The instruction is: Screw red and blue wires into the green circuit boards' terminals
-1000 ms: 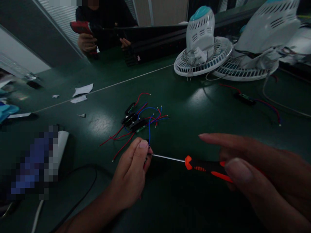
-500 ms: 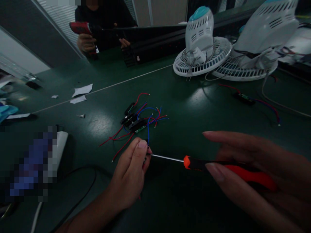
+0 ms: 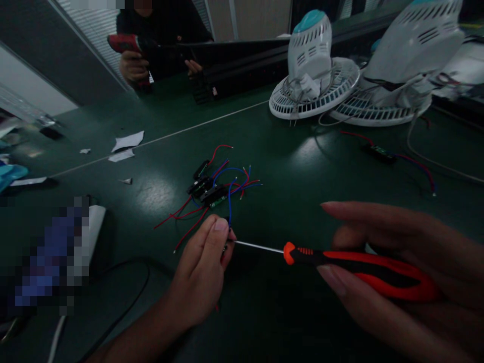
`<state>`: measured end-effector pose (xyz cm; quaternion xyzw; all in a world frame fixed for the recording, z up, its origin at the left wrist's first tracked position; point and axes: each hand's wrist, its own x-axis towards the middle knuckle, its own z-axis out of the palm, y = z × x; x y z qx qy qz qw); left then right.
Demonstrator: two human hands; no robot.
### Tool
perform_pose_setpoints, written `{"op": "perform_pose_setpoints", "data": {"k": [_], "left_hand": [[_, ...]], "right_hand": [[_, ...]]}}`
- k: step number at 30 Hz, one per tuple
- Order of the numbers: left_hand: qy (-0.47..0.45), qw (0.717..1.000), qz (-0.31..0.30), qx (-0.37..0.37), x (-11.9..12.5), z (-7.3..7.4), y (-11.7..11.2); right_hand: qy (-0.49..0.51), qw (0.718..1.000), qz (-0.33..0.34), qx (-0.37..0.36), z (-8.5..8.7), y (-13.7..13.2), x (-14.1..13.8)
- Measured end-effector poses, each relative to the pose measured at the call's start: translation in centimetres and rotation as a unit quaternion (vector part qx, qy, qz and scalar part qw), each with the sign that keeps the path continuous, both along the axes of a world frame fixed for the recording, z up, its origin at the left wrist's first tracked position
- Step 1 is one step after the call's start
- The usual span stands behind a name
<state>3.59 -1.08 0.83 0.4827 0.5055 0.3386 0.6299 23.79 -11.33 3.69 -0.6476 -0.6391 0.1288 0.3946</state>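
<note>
My left hand (image 3: 202, 272) is pinched closed on a small dark part at its fingertips, from which a blue wire (image 3: 229, 204) rises. My right hand (image 3: 401, 275) holds a red and black screwdriver (image 3: 340, 264) by its handle, fingers loosely curled around it. The thin metal shaft (image 3: 257, 246) points left, and its tip meets the pinched part at my left fingertips. Just beyond lies a small pile of black modules with red and blue wires (image 3: 214, 189) on the dark green table (image 3: 287, 166).
Two white fan heads (image 3: 313, 70) (image 3: 401, 65) lie face down at the back right. A lone wired module (image 3: 380, 153) lies near them. Paper scraps (image 3: 126, 143) sit at the left. Across the table a person's hand holds a red power drill (image 3: 126, 45) beside a long black housing (image 3: 242, 65).
My right hand has turned the screwdriver handle in its fingers, so more of the red grip shows. The tip stays at my left fingertips. My left hand has hardly moved.
</note>
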Motion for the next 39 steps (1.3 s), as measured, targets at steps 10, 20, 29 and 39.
{"op": "perform_pose_setpoints", "data": {"k": [10,20,29,39], "left_hand": [[0.021,1.0,-0.002,-0.009,0.2,0.3,0.1],[0.0,1.0,-0.009,-0.007,0.0,0.1,0.0],[0.017,1.0,0.008,0.002,0.1,0.0,0.0],[0.02,1.0,-0.009,0.002,0.2,0.4,0.0]], "right_hand": [[-0.046,0.998,-0.017,-0.029,0.0,-0.6,-0.1],[-0.053,0.999,-0.004,-0.001,0.1,-0.4,0.0],[-0.016,1.0,0.014,-0.006,0.3,0.2,-0.1],[-0.074,0.994,-0.059,-0.046,-0.2,-1.0,-0.3]]}}
